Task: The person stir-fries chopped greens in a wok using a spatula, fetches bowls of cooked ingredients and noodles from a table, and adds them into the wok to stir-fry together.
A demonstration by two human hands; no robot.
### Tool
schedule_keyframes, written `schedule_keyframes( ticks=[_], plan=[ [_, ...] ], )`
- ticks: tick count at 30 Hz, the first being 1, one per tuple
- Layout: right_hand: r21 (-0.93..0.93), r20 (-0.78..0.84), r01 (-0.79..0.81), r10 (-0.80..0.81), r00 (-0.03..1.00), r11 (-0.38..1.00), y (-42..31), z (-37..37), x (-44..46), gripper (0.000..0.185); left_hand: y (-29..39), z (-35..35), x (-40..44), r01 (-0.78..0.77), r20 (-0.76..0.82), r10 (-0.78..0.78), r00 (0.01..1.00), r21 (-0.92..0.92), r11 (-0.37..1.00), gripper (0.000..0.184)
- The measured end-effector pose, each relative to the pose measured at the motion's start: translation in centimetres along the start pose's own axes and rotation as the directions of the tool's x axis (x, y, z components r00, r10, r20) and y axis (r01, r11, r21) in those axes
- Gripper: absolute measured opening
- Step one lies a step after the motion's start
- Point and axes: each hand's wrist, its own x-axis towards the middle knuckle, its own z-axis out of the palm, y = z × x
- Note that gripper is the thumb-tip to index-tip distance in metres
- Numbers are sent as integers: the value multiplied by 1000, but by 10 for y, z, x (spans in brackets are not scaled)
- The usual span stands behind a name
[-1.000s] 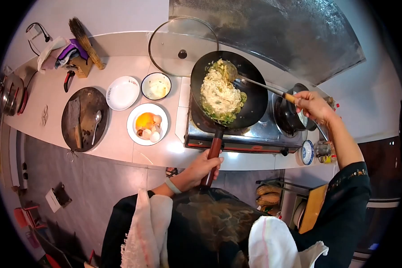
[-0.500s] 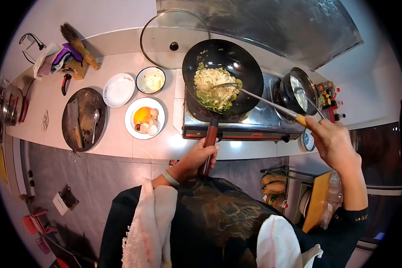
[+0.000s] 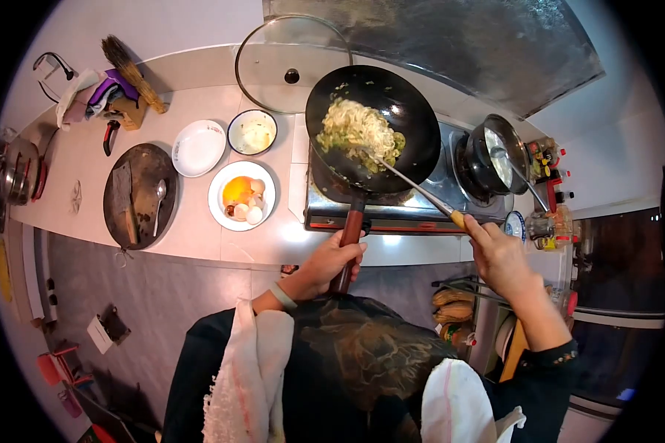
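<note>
My left hand (image 3: 333,263) is wrapped round the reddish-brown handle (image 3: 352,224) of a black wok (image 3: 414,122) on the stove. Pale noodles (image 3: 358,125) mixed with green vegetable pieces lie in the wok's left half. Gripped in my right hand (image 3: 504,258) is the wooden end of a long-handled metal spatula (image 3: 420,184). Its shaft slants over the wok's front right rim. The spatula's head reaches the lower edge of the noodles and is mostly hidden by them.
A smaller pan (image 3: 513,136) with a ladle stands on the right burner of the stove (image 3: 414,223). A glass lid (image 3: 292,44) leans on the back wall. Left are a plate of eggshells (image 3: 216,210), a white bowl (image 3: 199,149), a rimmed bowl (image 3: 252,132) and a round board (image 3: 155,221) with a cleaver (image 3: 123,196).
My right hand has moved left and down, drawing the spatula with it. The noodles have shifted and their heap has changed shape. My left hand stays on the wok handle.
</note>
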Motion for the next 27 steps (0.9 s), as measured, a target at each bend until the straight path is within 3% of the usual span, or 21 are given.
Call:
schedule_keyframes(
  ticks=[6, 22, 24, 26, 27],
  plan=[
    [103, -133, -91, 105, 986, 991, 1, 16, 1, 42, 3, 1, -1, 11, -8, -11, 1000, 46, 999, 45],
    [283, -195, -196, 256, 947, 939, 9, 39, -5, 39, 8, -2, -3, 17, 20, -18, 1000, 55, 998, 47],
    [300, -196, -109, 173, 965, 948, -10, 47, -12, 41, 10, 1, -4, 24, 5, -24, 1000, 55, 998, 47],
    [314, -24, -214, 232, 972, 925, -29, 39, -27, 42, 10, 1, -3, 33, 0, -33, 999, 48, 998, 46],
    [298, -28, -222, 241, 970, 928, -27, 39, -30, 42, 7, -1, -2, 34, -1, -34, 999, 37, 999, 46]
  ],
)
